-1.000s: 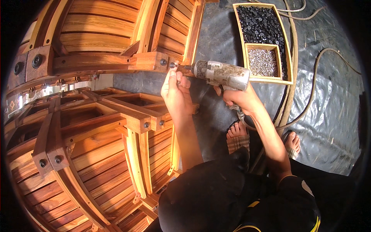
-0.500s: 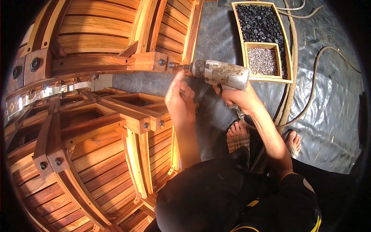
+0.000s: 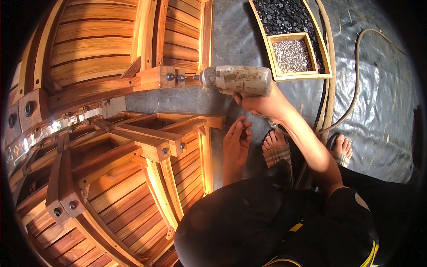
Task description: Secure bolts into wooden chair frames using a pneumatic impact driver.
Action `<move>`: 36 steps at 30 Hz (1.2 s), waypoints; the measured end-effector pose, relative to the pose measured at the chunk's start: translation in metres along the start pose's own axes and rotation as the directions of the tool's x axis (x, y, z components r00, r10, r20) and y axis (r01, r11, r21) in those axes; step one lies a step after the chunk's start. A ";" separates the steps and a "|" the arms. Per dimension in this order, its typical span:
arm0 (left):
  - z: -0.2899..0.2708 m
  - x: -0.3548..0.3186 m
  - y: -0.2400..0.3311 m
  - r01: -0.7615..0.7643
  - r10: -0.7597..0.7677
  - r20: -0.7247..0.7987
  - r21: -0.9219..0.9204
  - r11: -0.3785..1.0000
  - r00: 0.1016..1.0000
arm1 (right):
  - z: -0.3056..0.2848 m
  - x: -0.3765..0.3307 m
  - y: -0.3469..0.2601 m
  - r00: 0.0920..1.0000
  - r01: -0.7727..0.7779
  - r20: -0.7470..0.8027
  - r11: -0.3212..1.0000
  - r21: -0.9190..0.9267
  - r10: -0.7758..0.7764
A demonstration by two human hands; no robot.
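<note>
My right hand is wrapped round the grip of a worn metal air impact driver, held level. Its bit points left and meets a dark round foot pad on the end of a wooden leg. A second dark pad sits just beside it. My left hand is lifted below the driver, apart from the wood, with its fingers curled together. Something small and dark shows between the fingertips, too small to name.
A wooden tray of black round pads stands at the upper right, with a smaller box of silver screws inside. Brown hoses run over the black floor sheet. More slatted wooden furniture lies at the lower left, with pads on its legs.
My left hand has drawn back from the bit, down and to the right. The driver's bit has come against the outer pad. The whole view has shifted somewhat.
</note>
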State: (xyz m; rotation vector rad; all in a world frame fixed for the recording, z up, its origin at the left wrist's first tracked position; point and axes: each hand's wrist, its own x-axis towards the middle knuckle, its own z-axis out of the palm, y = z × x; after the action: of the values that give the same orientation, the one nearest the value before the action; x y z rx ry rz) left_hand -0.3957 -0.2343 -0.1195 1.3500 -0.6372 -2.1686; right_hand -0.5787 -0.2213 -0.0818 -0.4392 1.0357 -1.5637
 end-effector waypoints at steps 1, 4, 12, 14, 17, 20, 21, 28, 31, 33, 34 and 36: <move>-0.002 0.003 -0.002 -0.003 0.003 -0.001 -0.024 1.000 1.000 | -0.002 0.001 0.004 1.000 -0.010 -0.008 1.000 0.006 0.010; 0.001 0.002 0.000 0.027 -0.030 -0.059 -0.055 0.998 0.998 | -0.002 0.002 0.008 0.997 0.073 0.020 0.996 0.044 -0.074; 0.000 -0.005 0.004 0.002 0.004 -0.091 0.066 0.998 0.996 | 0.000 0.005 0.010 0.998 0.039 0.041 0.999 0.006 -0.039; -0.004 -0.006 0.005 -0.015 0.021 -0.086 0.070 0.997 0.996 | 0.000 0.006 0.010 0.998 0.030 0.051 0.999 0.015 -0.031; -0.004 -0.004 0.004 0.008 -0.003 -0.077 0.059 0.998 0.997 | -0.002 0.005 0.011 0.999 0.013 0.044 1.000 0.006 -0.013; -0.002 -0.005 0.005 0.011 -0.003 -0.115 0.065 0.998 0.993 | -0.003 0.005 0.012 0.999 0.018 0.045 1.000 -0.011 -0.017; -0.003 -0.005 0.006 0.007 0.004 -0.129 0.080 0.997 0.992 | -0.002 0.006 0.012 0.998 0.033 0.061 0.999 -0.016 -0.032; -0.026 0.003 0.005 0.038 -0.038 0.003 0.002 0.999 0.999 | -0.004 0.005 0.012 0.998 0.027 0.057 1.000 0.010 -0.028; -0.019 0.003 0.011 -0.028 0.026 -0.046 -0.042 0.999 0.999 | 0.000 0.006 0.012 0.998 0.027 0.062 0.999 0.022 -0.028; -0.013 0.002 0.017 -0.046 0.043 -0.070 -0.041 0.998 0.997 | 0.000 0.006 0.011 0.998 0.030 0.054 1.000 -0.002 -0.030; -0.012 0.003 0.020 -0.066 0.062 -0.094 -0.039 0.997 0.994 | 0.000 0.006 0.011 0.998 0.031 0.055 1.000 -0.002 -0.030; -0.014 0.005 0.025 -0.085 0.082 -0.073 -0.043 0.995 0.994 | 0.000 0.005 0.010 0.999 0.014 0.049 1.000 0.015 -0.015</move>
State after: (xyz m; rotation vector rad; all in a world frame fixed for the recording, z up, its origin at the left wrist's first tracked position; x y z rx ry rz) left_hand -0.3812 -0.2584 -0.1130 1.3462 -0.6020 -2.0473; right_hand -0.5741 -0.2259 -0.0908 -0.4742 0.9846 -1.5650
